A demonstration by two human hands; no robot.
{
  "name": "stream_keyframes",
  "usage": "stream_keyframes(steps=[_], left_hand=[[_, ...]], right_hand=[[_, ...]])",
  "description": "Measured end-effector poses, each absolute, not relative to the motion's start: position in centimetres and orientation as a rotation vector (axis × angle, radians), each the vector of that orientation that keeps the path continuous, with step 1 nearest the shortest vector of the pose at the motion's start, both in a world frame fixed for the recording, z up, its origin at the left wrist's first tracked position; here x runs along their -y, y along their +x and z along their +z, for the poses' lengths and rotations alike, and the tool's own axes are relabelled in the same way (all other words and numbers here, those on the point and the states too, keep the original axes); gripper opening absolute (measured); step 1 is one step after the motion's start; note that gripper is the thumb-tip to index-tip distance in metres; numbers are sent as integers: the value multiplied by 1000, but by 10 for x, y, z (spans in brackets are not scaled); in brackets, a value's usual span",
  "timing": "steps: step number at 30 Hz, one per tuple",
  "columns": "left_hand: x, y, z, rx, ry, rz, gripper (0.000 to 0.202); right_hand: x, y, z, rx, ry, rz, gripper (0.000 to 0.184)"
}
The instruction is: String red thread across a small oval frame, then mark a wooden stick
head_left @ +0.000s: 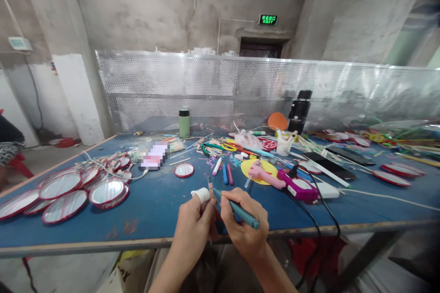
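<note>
At the front edge of the blue table, my left hand [197,219] pinches a small flat stick [210,183] upright; its lower part is hidden by my fingers. White wrapping [202,193] covers the thumb or a finger of that hand. A teal marker pen [242,212] lies in the grip of my right hand [245,224], its tip close to the stick; whether they touch I cannot tell. Just beyond my hands lie a white marker [217,166], a blue marker [225,174] and a dark pink marker [230,174]. A small round red-rimmed mirror [184,170] sits behind them.
Several red-rimmed mirrors [65,206] are heaped at left, near a phone [154,155] on a cable. A purple and pink glue gun [297,185] rests at right on a yellow disc [247,171], its cord over the edge. A green bottle [184,123] and black flask [300,112] stand behind.
</note>
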State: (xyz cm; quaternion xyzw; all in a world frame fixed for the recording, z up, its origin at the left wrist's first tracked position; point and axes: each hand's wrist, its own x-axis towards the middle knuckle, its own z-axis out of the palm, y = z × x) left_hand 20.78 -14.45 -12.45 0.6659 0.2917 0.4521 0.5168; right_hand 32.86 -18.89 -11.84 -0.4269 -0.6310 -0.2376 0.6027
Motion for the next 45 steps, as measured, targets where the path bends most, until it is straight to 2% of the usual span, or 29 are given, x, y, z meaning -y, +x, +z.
stream_keyframes(steps=[24,45], left_hand=[[142,207,-127,-723,1635,1100,34],[142,208,-129,-703,1626,1109,35]], right_hand=[[190,328,-120,1487,-980,-610,12],[190,330,-123,1536,-983,-516,11]])
